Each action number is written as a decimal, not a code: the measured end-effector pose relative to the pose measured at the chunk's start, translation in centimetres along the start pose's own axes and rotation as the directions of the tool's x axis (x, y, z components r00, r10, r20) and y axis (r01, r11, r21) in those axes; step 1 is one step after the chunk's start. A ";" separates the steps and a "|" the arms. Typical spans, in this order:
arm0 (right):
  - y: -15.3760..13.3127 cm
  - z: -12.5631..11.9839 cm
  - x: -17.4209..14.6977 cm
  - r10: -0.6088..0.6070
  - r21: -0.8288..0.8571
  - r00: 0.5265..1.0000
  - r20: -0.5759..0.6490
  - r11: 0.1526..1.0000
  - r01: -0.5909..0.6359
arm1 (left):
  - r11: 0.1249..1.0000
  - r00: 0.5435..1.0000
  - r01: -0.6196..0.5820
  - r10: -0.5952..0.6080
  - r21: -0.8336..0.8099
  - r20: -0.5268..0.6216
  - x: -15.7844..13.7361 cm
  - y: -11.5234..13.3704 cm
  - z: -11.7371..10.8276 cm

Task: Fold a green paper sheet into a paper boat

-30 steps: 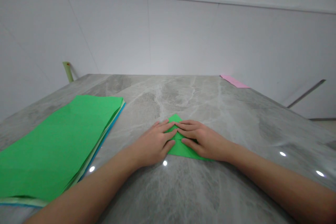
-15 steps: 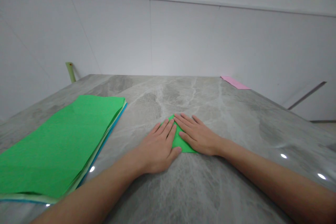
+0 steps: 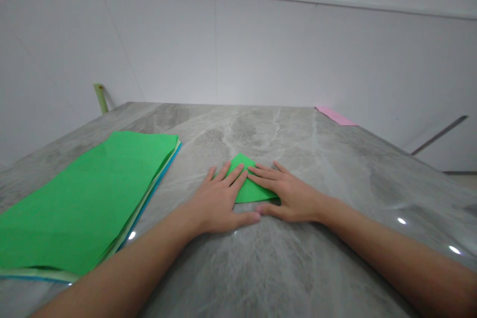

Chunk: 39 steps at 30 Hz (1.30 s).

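Note:
A small folded piece of green paper [image 3: 250, 193] lies flat on the grey marbled table, its pointed tip towards the far side. My left hand [image 3: 220, 201] rests palm down over its left part with the fingers spread. From the other side my right hand [image 3: 292, 194] lies on its right part, fingers stretched out. Both thumbs almost meet just below the paper's near edge. The fingers cover the paper's left and right sides, so its full outline is partly hidden.
At the left lies a stack of large green sheets [image 3: 89, 194], with pale and blue sheets under it. A pink paper [image 3: 336, 116] sits at the far right edge of the marbled table [image 3: 298, 268]. Behind stands a white wall; a light green strip [image 3: 100, 98] is beyond the left edge.
My hands have moved lower on the green paper and the fingers have shifted apart, uncovering its pointed tip. My thumbs have come together in front of its near edge.

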State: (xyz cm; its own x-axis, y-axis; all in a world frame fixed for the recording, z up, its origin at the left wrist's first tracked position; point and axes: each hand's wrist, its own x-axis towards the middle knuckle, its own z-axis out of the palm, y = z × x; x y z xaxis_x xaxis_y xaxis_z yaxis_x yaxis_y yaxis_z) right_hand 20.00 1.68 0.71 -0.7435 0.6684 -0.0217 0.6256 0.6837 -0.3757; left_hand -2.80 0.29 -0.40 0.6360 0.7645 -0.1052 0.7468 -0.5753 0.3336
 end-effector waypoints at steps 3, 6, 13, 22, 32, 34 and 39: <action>0.0 0.0 -0.1 -0.033 0.011 0.999 -0.019 0.999 0.033 | 1.000 1.000 0.006 -0.006 0.001 -0.007 0.1 -0.2 0.2; 0.2 0.0 0.1 -0.053 -0.001 0.998 -0.039 0.999 0.053 | 1.000 1.000 0.008 -0.008 -0.006 -0.005 0.1 -0.2 0.2; 0.8 -0.3 0.3 -0.115 0.028 0.988 -0.108 0.993 0.118 | 0.999 0.999 -0.010 0.008 -0.044 -0.032 0.3 -0.1 -0.3; 1.5 -0.1 0.2 -0.130 0.019 0.985 -0.113 0.991 0.133 | 0.997 0.993 0.005 -0.014 -0.075 -0.114 0.7 -0.5 -0.4; 2.1 -0.5 0.3 0.147 -0.025 0.951 -0.273 0.987 -0.159 | 0.975 0.956 0.084 -0.137 -0.205 -0.259 0.9 -0.2 -0.6; 2.4 -0.4 0.3 0.284 0.006 0.895 -0.343 0.954 -0.301 | 0.958 0.941 0.086 -0.168 -0.274 -0.293 0.7 0.0 -0.9; 3.8 0.7 0.3 0.443 0.045 0.792 -0.421 0.882 -0.469 | 0.889 0.940 -0.074 -0.090 -0.453 -0.330 0.4 0.3 -1.3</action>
State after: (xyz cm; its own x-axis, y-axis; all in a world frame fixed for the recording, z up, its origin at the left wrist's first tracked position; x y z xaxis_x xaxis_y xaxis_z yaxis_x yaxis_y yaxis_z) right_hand 21.98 4.28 -1.37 -0.2119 0.9553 0.2063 0.8899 0.2759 -0.3632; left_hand -2.60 0.79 0.87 0.4664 0.8659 0.1807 0.5281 -0.4365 0.7284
